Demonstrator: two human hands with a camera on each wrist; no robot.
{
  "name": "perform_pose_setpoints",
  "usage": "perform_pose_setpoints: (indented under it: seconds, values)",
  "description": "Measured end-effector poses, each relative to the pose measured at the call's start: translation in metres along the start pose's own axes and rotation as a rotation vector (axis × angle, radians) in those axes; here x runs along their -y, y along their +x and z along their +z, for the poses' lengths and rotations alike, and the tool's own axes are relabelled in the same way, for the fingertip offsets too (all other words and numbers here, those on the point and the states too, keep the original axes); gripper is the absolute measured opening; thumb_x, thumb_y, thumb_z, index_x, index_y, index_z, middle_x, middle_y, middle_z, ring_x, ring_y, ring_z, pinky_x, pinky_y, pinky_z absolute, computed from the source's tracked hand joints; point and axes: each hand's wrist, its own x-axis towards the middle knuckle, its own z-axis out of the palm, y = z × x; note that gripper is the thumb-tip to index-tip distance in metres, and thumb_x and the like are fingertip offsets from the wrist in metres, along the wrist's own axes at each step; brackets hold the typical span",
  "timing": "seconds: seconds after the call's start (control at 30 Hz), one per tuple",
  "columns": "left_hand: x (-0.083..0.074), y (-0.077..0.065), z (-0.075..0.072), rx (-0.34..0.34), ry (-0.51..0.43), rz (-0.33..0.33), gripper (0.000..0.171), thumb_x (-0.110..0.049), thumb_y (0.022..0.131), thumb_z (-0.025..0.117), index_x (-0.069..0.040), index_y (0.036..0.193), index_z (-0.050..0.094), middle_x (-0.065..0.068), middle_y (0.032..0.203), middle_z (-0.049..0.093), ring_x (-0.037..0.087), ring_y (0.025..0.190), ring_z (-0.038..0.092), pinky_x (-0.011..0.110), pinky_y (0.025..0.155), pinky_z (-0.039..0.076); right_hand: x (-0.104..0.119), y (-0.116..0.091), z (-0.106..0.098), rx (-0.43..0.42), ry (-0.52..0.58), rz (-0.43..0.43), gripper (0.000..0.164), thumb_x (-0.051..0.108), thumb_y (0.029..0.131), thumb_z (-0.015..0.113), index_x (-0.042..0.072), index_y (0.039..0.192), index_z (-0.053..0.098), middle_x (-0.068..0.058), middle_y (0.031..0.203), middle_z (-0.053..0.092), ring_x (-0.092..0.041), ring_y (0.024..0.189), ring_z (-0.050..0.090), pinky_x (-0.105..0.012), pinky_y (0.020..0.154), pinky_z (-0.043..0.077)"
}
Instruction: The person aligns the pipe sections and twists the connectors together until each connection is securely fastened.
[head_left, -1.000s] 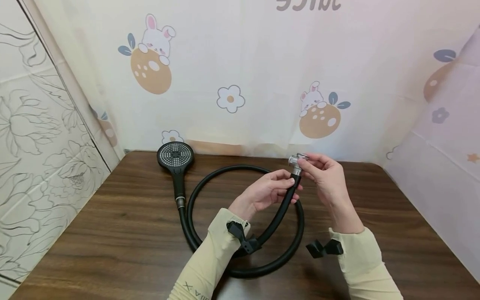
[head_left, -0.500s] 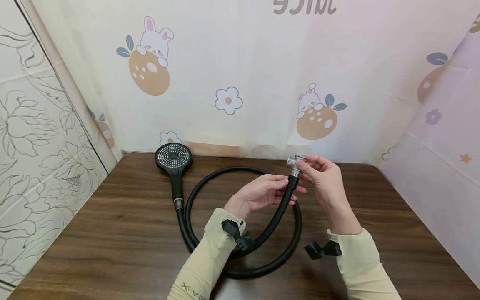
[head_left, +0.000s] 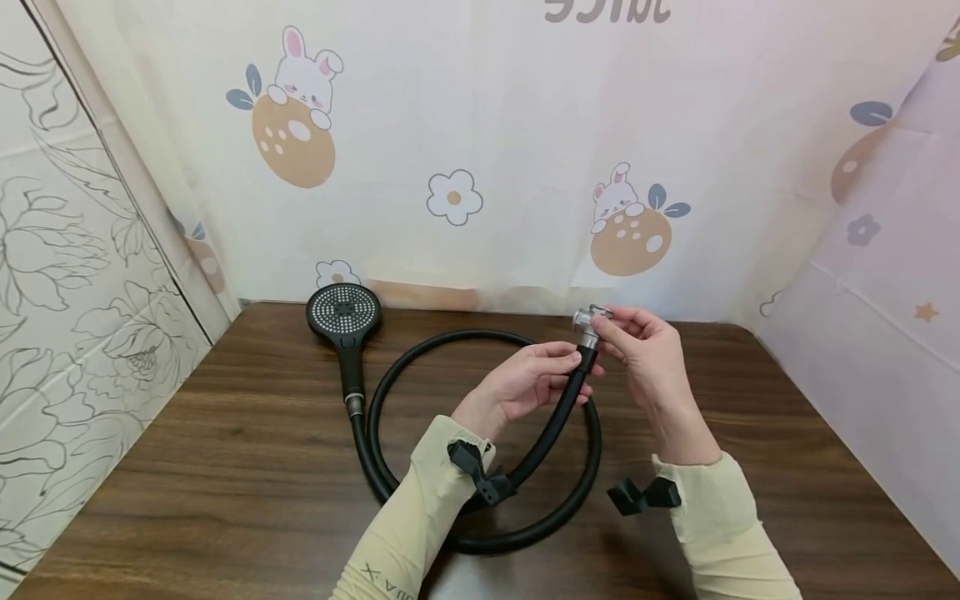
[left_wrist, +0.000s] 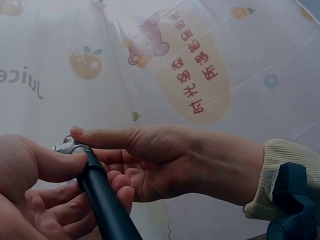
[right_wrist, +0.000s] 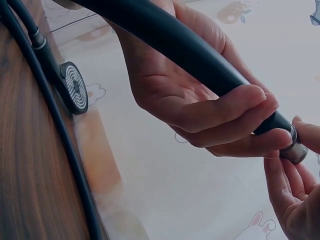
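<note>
A black shower hose (head_left: 553,429) rises off the table in a curve, its upper end pointing up and slightly right. Just below that end, my left hand (head_left: 517,383) grips it between thumb and fingers. A silver metal fitting (head_left: 582,323) caps the hose end, and my right hand (head_left: 654,358) pinches it from the right. In the left wrist view the fitting (left_wrist: 65,146) shows beside both thumbs. The right wrist view has the left fingers (right_wrist: 235,107) wrapped round the hose. At the far left lies a round black shower head (head_left: 343,310), face up, joined to the hose's other end.
The rest of the hose lies in a wide loop (head_left: 596,442) on the brown wooden table (head_left: 225,467). Behind the table hangs a pale curtain (head_left: 517,125) printed with rabbits, and floral panels (head_left: 67,250) stand at the left. Each wrist carries a black camera mount (head_left: 641,496).
The head view has drifted slightly. Both hands keep their holds on the hose and its fitting, with hardly any visible movement; the shower head has stayed in place.
</note>
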Motion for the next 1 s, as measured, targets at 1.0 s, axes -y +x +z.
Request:
perform_pose_setpoints:
  seconds: [1.0]
  values:
    - [-0.003,-0.003,-0.003,0.057,0.085,-0.008,0.037,-0.012,0.098,0.038,0.007,0.128,0.042,0.024,0.112,0.059,0.015,0.078,0.064,0.04,0.084,0.049,0.0,0.001,0.003,0.015,0.024,0.011,0.013,0.004,0.082,0.065,0.011,0.093,0.064,0.004,0.074,0.063,-0.004,0.068,0.062,-0.018,0.062,0.052]
